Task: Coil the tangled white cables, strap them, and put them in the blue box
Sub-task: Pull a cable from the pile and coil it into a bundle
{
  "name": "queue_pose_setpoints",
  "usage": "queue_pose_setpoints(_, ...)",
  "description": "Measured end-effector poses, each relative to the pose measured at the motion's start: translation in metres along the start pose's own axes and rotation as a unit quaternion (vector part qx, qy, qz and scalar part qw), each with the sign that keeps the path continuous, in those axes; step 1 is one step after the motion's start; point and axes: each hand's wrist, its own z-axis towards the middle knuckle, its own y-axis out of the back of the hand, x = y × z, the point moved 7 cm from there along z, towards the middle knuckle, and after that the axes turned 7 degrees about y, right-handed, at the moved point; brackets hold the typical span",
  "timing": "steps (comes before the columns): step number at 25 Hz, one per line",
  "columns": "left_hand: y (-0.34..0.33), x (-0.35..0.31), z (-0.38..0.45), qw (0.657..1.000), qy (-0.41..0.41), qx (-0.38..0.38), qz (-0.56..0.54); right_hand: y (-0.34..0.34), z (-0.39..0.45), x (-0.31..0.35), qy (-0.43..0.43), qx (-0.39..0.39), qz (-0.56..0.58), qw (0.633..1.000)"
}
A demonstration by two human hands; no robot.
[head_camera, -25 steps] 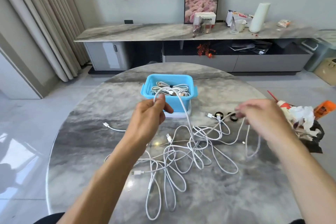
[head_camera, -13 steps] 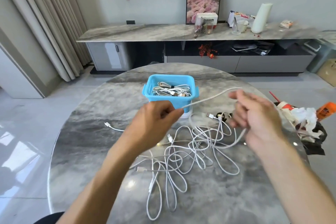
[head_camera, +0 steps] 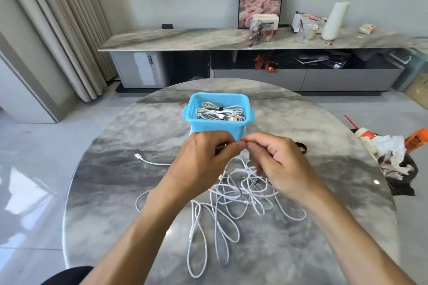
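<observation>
The thumb and forefinger tips of the left hand (head_camera: 203, 159) and the right hand (head_camera: 275, 164) meet just near of the blue box (head_camera: 216, 126), each pair pinched on a thin stretch of white cable (head_camera: 221, 146) (only a short bit shows between the knuckles), the other fingers curled. Beneath and nearer lies the tangle of white cables (head_camera: 222, 210), spread loose on the round marble table (head_camera: 111, 192), one plug end (head_camera: 138, 156) trailing off to the left. The box stands at the far middle with coiled cables (head_camera: 220, 113) already inside, and a heap of crumpled rubbish (head_camera: 389, 152) sits at the table's right edge.
</observation>
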Motion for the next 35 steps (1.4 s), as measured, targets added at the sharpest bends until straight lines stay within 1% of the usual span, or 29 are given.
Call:
queue_pose_setpoints(1, 0.002, 0.004, 0.001, 1.000, 0.022, 0.008, -0.018, 0.011, 0.000, -0.004, -0.006, -0.046, -0.002, 0.999)
queue_pose_setpoints(3, 0.006, 0.010, 0.003, 0.996, 0.057, 0.024, -0.067, 0.040, 0.000, -0.016, -0.054, -0.145, -0.004, 0.988)
queue_pose_setpoints(5, 0.009, 0.012, 0.005, 0.995, 0.065, 0.029, -0.073, 0.063, -0.006, -0.034, -0.105, -0.228, 0.002, 0.968)
queue_pose_setpoints(7, 0.011, 0.017, 0.007, 0.996, 0.071, 0.024, -0.050, 0.087, -0.016, -0.052, -0.150, -0.338, 0.030, 0.929)
queue_pose_setpoints(9, 0.019, 0.024, 0.008, 0.995, 0.089, 0.003, -0.041, 0.109, -0.030, -0.067, -0.190, -0.454, 0.104, 0.865)
queue_pose_setpoints(10, 0.024, 0.027, 0.009, 0.994, 0.098, -0.009, -0.045, 0.115, -0.036, -0.073, -0.216, -0.476, 0.120, 0.844)
queue_pose_setpoints(11, 0.026, 0.028, 0.009, 0.993, 0.104, -0.013, -0.054, 0.117, -0.038, -0.077, -0.246, -0.453, 0.086, 0.852)
queue_pose_setpoints(12, 0.026, 0.027, 0.008, 0.992, 0.107, -0.009, -0.067, 0.112, -0.035, -0.076, -0.273, -0.381, -0.008, 0.883)
queue_pose_setpoints(13, 0.023, 0.024, 0.007, 0.992, 0.103, -0.001, -0.074, 0.100, -0.028, -0.069, -0.270, -0.288, -0.103, 0.913)
queue_pose_setpoints(14, 0.018, 0.019, 0.005, 0.993, 0.094, 0.008, -0.070, 0.086, -0.021, -0.057, -0.227, -0.213, -0.162, 0.936)
queue_pose_setpoints(15, 0.012, 0.014, 0.003, 0.995, 0.081, 0.017, -0.061, 0.070, -0.014, -0.043, -0.170, -0.161, -0.149, 0.961)
queue_pose_setpoints(17, 0.003, 0.007, -0.001, 0.997, 0.053, 0.032, -0.053, 0.036, -0.002, -0.015, -0.071, -0.058, -0.028, 0.995)
queue_pose_setpoints(18, 0.001, 0.004, -0.002, 0.997, 0.040, 0.036, -0.054, 0.021, 0.001, -0.005, -0.032, -0.011, -0.025, 0.999)
queue_pose_setpoints(19, 0.000, 0.003, -0.001, 0.997, 0.031, 0.035, -0.055, 0.012, 0.001, -0.001, -0.009, 0.013, -0.055, 0.998)
queue_pose_setpoints(20, 0.001, 0.004, 0.000, 0.997, 0.031, 0.029, -0.062, 0.009, 0.001, 0.000, 0.008, 0.015, -0.078, 0.997)
queue_pose_setpoints(21, 0.003, 0.007, 0.002, 0.996, 0.041, 0.024, -0.079, 0.010, 0.001, -0.002, 0.010, -0.003, -0.082, 0.997)
queue_pose_setpoints(22, 0.006, 0.011, 0.003, 0.993, 0.056, 0.022, -0.103, 0.018, 0.001, -0.005, -0.009, -0.041, -0.056, 0.998)
queue_pose_setpoints(23, 0.009, 0.016, 0.005, 0.990, 0.072, 0.021, -0.120, 0.032, 0.000, -0.010, -0.038, -0.105, -0.006, 0.994)
queue_pose_setpoints(24, 0.013, 0.021, 0.006, 0.989, 0.088, 0.018, -0.115, 0.050, -0.004, -0.019, -0.076, -0.188, 0.043, 0.978)
queue_pose_setpoints(26, 0.022, 0.032, 0.008, 0.991, 0.119, 0.002, -0.057, 0.088, -0.018, -0.042, -0.149, -0.356, 0.137, 0.912)
queue_pose_setpoints(27, 0.025, 0.035, 0.009, 0.989, 0.136, 0.001, -0.049, 0.099, -0.025, -0.053, -0.178, -0.400, 0.168, 0.883)
queue_pose_setpoints(28, 0.025, 0.037, 0.008, 0.985, 0.152, 0.016, -0.086, 0.102, -0.028, -0.062, -0.200, -0.411, 0.178, 0.872)
queue_pose_setpoints(29, 0.022, 0.035, 0.006, 0.971, 0.164, 0.038, -0.169, 0.101, -0.029, -0.066, -0.214, -0.405, 0.170, 0.873)
queue_pose_setpoints(30, 0.019, 0.032, 0.005, 0.943, 0.178, 0.054, -0.277, 0.099, -0.029, -0.068, -0.225, -0.388, 0.149, 0.881)
queue_pose_setpoints(31, 0.016, 0.030, 0.005, 0.896, 0.200, 0.062, -0.391, 0.096, -0.028, -0.069, -0.239, -0.357, 0.116, 0.895)
queue_pose_setpoints(32, 0.014, 0.028, 0.004, 0.840, 0.225, 0.063, -0.490, 0.092, -0.026, -0.071, -0.262, -0.301, 0.073, 0.914)
queue_pose_setpoints(33, 0.014, 0.029, 0.004, 0.794, 0.243, 0.056, -0.555, 0.085, -0.024, -0.074, -0.292, -0.211, 0.023, 0.933)
queue_pose_setpoints(34, 0.017, 0.030, 0.005, 0.765, 0.250, 0.042, -0.592, 0.075, -0.026, -0.078, -0.325, -0.100, -0.029, 0.940)
queue_pose_setpoints(35, 0.019, 0.032, 0.005, 0.754, 0.249, 0.032, -0.607, 0.067, -0.028, -0.078, -0.339, -0.007, -0.084, 0.937)
